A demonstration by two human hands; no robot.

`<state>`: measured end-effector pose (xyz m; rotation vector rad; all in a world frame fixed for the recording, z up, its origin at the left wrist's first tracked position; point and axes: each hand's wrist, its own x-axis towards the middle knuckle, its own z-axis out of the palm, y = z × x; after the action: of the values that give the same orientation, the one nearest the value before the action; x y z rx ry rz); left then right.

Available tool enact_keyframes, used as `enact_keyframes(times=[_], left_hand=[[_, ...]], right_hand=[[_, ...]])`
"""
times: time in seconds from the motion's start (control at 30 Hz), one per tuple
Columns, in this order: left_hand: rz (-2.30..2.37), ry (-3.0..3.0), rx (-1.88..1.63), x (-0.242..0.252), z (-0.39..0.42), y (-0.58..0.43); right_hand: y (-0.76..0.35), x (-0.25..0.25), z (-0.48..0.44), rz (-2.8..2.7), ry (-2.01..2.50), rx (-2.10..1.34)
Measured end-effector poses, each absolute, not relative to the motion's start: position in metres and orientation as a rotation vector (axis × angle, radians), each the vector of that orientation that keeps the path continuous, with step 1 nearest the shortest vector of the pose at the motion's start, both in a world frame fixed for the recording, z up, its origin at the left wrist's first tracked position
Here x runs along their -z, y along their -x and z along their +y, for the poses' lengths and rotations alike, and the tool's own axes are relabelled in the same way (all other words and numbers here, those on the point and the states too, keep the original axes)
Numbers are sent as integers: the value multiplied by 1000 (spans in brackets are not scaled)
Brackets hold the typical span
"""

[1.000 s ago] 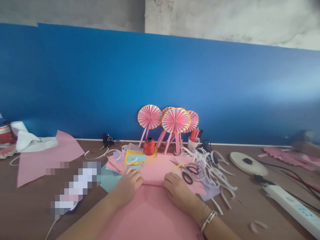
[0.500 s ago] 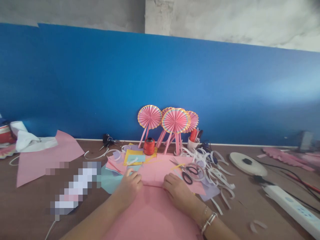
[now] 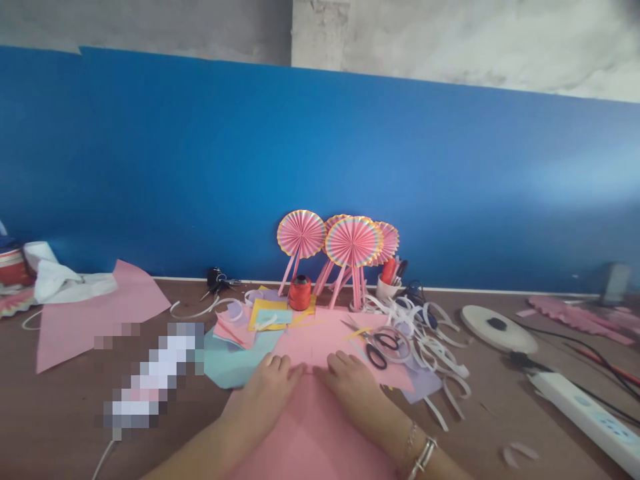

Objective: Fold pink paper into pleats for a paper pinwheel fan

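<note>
A large pink paper sheet (image 3: 313, 437) lies flat in front of me, its far edge under my fingers. My left hand (image 3: 273, 390) is closed at that edge, fingers curled and thumb pointing inward. My right hand (image 3: 353, 387) pinches the same edge a short way to the right. Only a small gap separates the thumbs. Beyond the hands lies more pink paper (image 3: 325, 340). Black-handled scissors (image 3: 376, 356) rest on it, right of centre. Light blue paper (image 3: 227, 357) lies left of my left hand.
Pleated pink paper fans (image 3: 353, 241) stand against the blue partition (image 3: 200, 167), behind a red spool (image 3: 300, 293). White paper strips (image 3: 435, 353) are heaped at right, near a round white device (image 3: 497, 330) and a power strip (image 3: 585, 413). Keys (image 3: 217, 283) lie at back left.
My left hand has slid right along the paper's edge, closer to my right hand. The right hand has shifted slightly left.
</note>
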<state>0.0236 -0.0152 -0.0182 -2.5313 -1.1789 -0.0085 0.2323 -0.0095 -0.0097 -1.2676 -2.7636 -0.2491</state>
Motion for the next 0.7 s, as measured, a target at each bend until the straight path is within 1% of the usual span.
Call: enact_keyframes(times=[0.1,0.2,0.33,0.53,0.7], left_hand=[[-1207,2525,31,21,-17,-26],[-1266,2504,27,24,-16,-26],[-1355,2505,0,25,-13,-22],[-1445,2557,22,18,-10,-23],[-1528,2556,63,16,-7,-23]], right_hand=[[-229,18,-8,-2744,1308,343],[-227,23,-9,-2720,1373,349],[-226,22,-12,-2693,1476,269],[-226,6,-15,-2684,1613,145],[-236,-4,-14,-2709,1545,33]])
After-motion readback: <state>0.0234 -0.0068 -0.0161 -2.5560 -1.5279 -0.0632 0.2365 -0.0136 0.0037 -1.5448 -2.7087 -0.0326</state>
